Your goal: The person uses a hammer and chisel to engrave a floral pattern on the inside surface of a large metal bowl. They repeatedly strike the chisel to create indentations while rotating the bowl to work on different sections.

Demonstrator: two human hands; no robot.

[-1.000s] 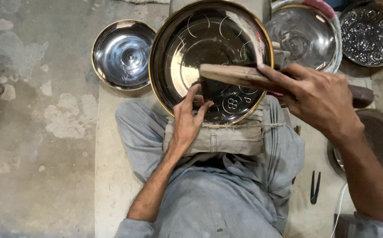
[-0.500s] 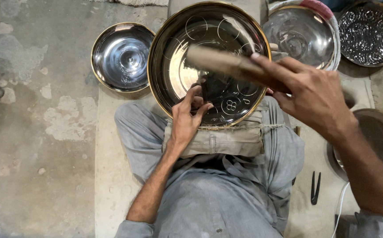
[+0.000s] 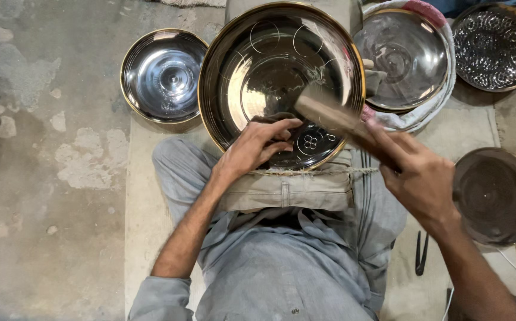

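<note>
A large round brass-coloured metal bowl (image 3: 270, 65) with engraved circles rests on a padded cushion (image 3: 288, 190) over my lap. My left hand (image 3: 258, 145) presses on the bowl's lower inner surface, fingers pinched as if around a small tool that I cannot make out. My right hand (image 3: 421, 178) grips a wooden mallet (image 3: 329, 119), motion-blurred, with its head just right of my left fingers, over the bowl.
A shiny steel bowl (image 3: 163, 74) sits to the left on the floor. Another bowl (image 3: 403, 56) rests on cloth at upper right, a patterned dish (image 3: 496, 47) beyond it. A dark bowl (image 3: 496, 196) lies at right, a black pincer-like tool (image 3: 421, 252) beside my leg.
The mallet in my right hand has swung, its head moving down and right toward my left fingers. My left hand has stayed at the same spot on the bowl.
</note>
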